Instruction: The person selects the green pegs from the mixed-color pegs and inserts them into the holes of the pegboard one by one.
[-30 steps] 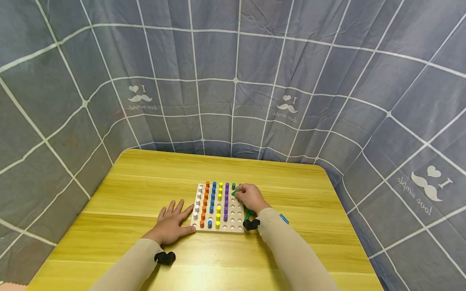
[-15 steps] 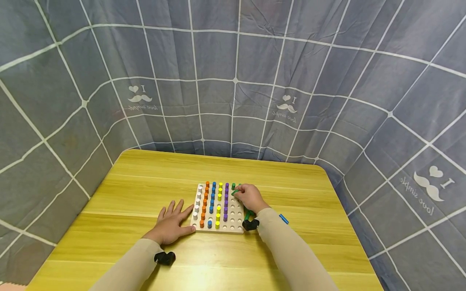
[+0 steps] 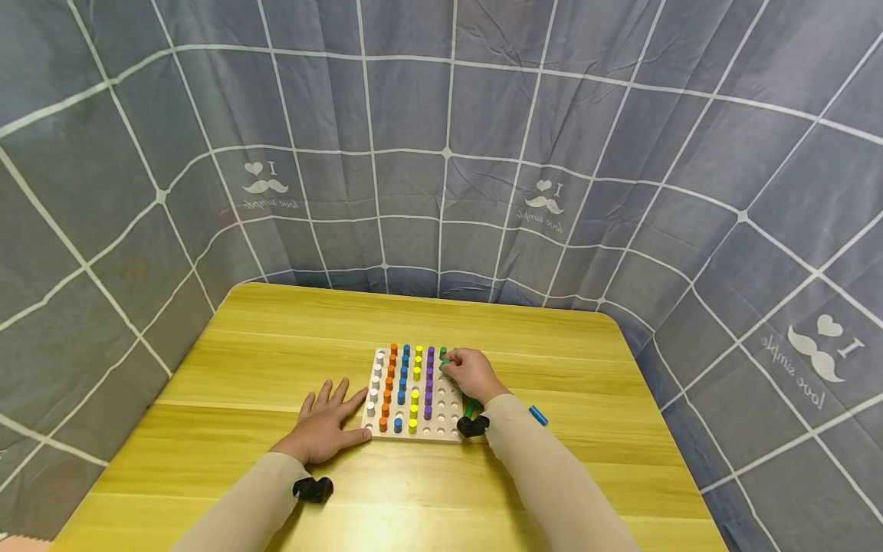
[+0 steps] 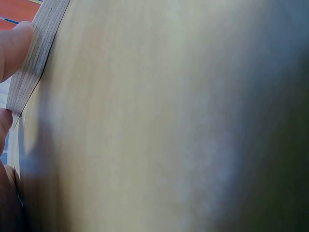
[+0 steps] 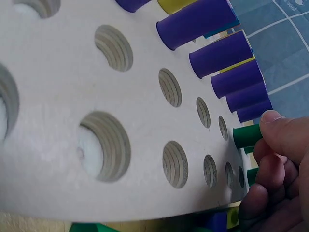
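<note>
A pale wooden pegboard (image 3: 431, 438) carries columns of white, orange, blue, yellow and purple pegs, with bare holes toward its right side. My right hand (image 3: 476, 376) pinches a green peg (image 5: 246, 137) between thumb and fingers. In the right wrist view the peg stands at the board's surface, just past a row of purple pegs (image 5: 195, 24). Another green peg (image 3: 443, 352) stands in the far row. On the left, my left hand (image 3: 320, 429) lies with fingers spread, thumb and index finger touching the board's side. The left wrist view shows fingertips against the layered edge (image 4: 36, 53).
Loose green pegs (image 3: 471, 407) lie along the board's right side, partly hidden under the right wrist. Farther right, a blue peg (image 3: 538, 415) lies on the wooden table (image 3: 310, 322). A grey checked curtain (image 3: 414, 184) hangs around the table.
The green peg in my right hand has gone from slanted to more upright over the board, and the right wrist has shifted slightly left. My left hand has stayed in place.
</note>
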Action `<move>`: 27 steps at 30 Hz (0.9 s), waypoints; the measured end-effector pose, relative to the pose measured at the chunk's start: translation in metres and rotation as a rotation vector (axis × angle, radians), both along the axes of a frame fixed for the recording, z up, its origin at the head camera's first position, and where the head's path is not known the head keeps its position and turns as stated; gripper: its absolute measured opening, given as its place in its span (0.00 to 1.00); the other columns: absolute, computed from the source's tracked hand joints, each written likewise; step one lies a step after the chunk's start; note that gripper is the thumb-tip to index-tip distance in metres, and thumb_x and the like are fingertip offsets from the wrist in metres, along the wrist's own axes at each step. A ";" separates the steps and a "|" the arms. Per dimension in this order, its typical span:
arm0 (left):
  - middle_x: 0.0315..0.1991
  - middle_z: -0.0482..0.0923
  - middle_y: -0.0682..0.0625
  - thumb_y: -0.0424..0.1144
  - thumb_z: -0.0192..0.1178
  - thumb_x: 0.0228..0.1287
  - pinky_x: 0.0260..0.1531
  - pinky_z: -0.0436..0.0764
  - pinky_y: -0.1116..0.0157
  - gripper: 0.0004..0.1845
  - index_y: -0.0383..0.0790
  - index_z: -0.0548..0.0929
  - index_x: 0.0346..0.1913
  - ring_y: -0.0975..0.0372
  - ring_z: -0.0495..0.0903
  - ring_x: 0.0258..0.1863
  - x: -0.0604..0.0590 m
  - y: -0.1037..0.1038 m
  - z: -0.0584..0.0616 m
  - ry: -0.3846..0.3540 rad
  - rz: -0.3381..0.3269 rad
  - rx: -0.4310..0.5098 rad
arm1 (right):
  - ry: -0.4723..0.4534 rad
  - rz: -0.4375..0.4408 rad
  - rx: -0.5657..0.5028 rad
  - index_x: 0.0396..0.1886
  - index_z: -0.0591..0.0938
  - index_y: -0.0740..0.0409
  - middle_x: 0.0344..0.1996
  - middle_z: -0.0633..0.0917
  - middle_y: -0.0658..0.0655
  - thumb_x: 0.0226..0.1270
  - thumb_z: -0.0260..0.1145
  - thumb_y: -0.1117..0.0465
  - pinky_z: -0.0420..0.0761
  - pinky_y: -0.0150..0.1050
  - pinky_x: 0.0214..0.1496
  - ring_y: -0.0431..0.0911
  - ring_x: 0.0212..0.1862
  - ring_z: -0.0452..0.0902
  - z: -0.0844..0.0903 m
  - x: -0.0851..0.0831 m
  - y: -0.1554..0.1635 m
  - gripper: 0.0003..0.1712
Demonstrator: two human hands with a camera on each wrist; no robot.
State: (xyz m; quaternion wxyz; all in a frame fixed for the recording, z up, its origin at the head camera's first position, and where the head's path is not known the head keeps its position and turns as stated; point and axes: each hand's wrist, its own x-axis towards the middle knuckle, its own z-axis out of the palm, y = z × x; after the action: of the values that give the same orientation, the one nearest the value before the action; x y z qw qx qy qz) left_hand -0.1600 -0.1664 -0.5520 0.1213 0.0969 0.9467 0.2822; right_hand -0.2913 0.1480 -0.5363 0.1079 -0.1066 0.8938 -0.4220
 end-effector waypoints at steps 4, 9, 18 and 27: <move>0.86 0.42 0.34 0.71 0.59 0.69 0.77 0.32 0.30 0.48 0.54 0.59 0.85 0.32 0.33 0.84 0.000 0.000 0.000 -0.002 -0.002 -0.002 | 0.002 0.002 0.008 0.51 0.90 0.58 0.30 0.84 0.51 0.76 0.68 0.59 0.75 0.35 0.34 0.42 0.30 0.74 0.002 0.000 -0.002 0.11; 0.86 0.41 0.34 0.71 0.60 0.69 0.77 0.32 0.30 0.48 0.54 0.60 0.85 0.32 0.33 0.84 0.000 0.000 0.001 -0.004 0.000 0.007 | 0.002 -0.007 0.022 0.48 0.90 0.58 0.30 0.84 0.51 0.76 0.68 0.60 0.75 0.34 0.33 0.41 0.29 0.75 0.003 0.002 -0.004 0.09; 0.86 0.41 0.35 0.71 0.59 0.69 0.77 0.32 0.30 0.48 0.54 0.59 0.85 0.32 0.33 0.84 -0.001 0.000 0.001 -0.004 -0.001 0.001 | 0.010 -0.020 0.072 0.46 0.90 0.58 0.32 0.85 0.51 0.76 0.68 0.60 0.75 0.33 0.32 0.42 0.31 0.75 0.005 0.002 -0.008 0.08; 0.86 0.42 0.33 0.70 0.61 0.69 0.77 0.33 0.30 0.48 0.53 0.61 0.84 0.32 0.34 0.84 0.000 0.000 0.002 0.002 0.002 0.011 | -0.002 -0.015 0.093 0.53 0.89 0.59 0.28 0.82 0.51 0.76 0.68 0.59 0.73 0.34 0.32 0.42 0.29 0.74 0.007 0.002 -0.009 0.12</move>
State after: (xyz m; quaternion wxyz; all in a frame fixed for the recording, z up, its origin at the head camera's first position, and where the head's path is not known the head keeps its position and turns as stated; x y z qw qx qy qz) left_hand -0.1598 -0.1666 -0.5497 0.1195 0.0966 0.9454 0.2874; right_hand -0.2888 0.1386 -0.5290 0.1105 -0.0943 0.9132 -0.3808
